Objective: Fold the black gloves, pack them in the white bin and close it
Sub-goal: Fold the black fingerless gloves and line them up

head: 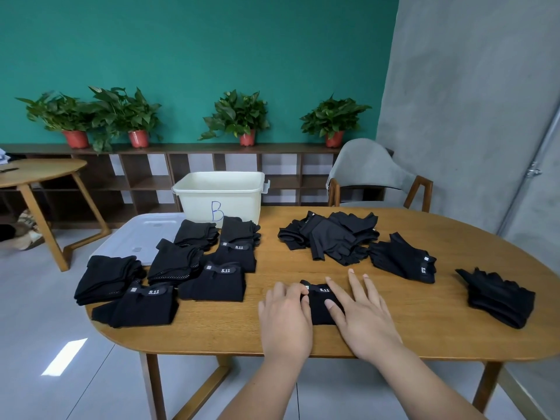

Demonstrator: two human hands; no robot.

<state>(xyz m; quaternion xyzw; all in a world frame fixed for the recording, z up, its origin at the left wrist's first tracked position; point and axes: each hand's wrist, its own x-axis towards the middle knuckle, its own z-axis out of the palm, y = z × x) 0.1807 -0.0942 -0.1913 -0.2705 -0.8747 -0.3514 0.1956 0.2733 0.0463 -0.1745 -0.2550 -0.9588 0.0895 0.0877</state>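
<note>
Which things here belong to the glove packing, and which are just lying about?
Job: black fabric glove under left hand and right hand; folded black gloves; unfolded black glove heap; white plastic bin marked B; its pale flat lid.
Lying about: grey padded chair; potted green plants; round wooden side table.

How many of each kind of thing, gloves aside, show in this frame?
Potted plants: 4
Tables, oval and round: 2
White bin: 1
Lid: 1
Chair: 1
Total: 9
</note>
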